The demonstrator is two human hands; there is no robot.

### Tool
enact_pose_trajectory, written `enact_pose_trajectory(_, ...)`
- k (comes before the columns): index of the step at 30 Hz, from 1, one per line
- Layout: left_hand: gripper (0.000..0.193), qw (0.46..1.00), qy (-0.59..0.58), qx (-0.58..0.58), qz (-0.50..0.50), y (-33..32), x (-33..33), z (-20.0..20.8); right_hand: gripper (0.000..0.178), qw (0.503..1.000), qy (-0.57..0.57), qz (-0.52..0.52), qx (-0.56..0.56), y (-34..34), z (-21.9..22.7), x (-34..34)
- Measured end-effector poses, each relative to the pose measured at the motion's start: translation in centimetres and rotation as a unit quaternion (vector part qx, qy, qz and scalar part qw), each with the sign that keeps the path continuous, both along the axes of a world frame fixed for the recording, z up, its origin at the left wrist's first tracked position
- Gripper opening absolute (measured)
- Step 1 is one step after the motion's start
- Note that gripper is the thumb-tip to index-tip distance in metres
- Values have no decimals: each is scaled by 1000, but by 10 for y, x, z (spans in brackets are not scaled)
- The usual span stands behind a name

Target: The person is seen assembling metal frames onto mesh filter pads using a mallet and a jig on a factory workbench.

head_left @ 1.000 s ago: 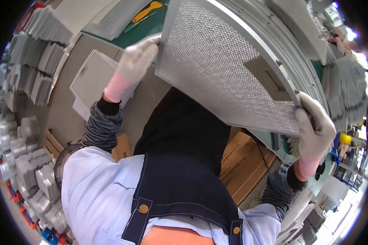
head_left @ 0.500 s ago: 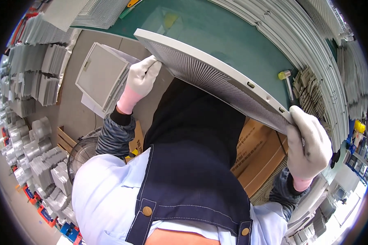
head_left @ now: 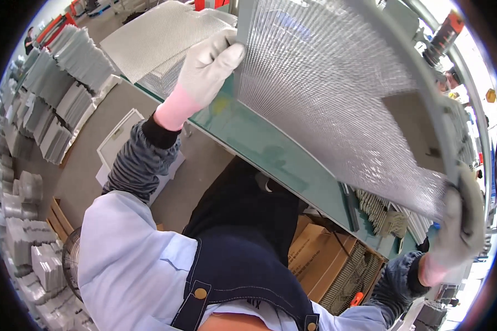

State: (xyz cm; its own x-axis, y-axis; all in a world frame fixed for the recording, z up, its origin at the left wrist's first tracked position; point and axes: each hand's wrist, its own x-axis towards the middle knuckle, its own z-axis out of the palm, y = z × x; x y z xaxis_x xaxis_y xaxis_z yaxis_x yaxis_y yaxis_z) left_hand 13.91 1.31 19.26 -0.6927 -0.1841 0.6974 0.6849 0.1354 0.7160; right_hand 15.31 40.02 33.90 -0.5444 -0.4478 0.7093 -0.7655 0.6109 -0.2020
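A framed metal mesh filter panel (head_left: 326, 94) is raised before me above the green table, its mesh face toward me. My left hand (head_left: 207, 69), in a white glove with a pink cuff, grips its left frame edge, thumb in front. At the lower right corner my right hand (head_left: 464, 220), gloved alike, is closed around the frame; its fingers are slightly blurred. A grey-brown rectangular patch (head_left: 417, 127) shows near the panel's right edge; whether it is an opening or a plate I cannot tell. The panel's top runs out of view.
Mesh sheets (head_left: 160, 41) lie at the far left of the green table (head_left: 259, 140). Folded mesh pieces (head_left: 373, 207) sit at its right. Cardboard boxes (head_left: 320, 254) stand below, a framed panel (head_left: 119, 135) at lower left, a fan (head_left: 70, 265) beside me. A red-topped tool (head_left: 447, 30) hangs upper right.
Both hands have lifted the panel up and away from my body and tilted it, so its mesh face now shows broadly. My view has shifted too.
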Motion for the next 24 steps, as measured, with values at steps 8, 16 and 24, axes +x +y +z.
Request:
enact_pose_trajectory(8,31,994,-97,-56,20,-5,-21,-67,25,996,38,33,74,-32,-52,-28)
enact_pose_trajectory(16,27,989,-137,-48,25,-10,-6,-87,29,993,5,65,95,-43,-50,-33)
enact_pose_trajectory(24,27,925,-361,-115,28,-14,-9,-121,28,992,-11,34,118,-28,-49,-46)
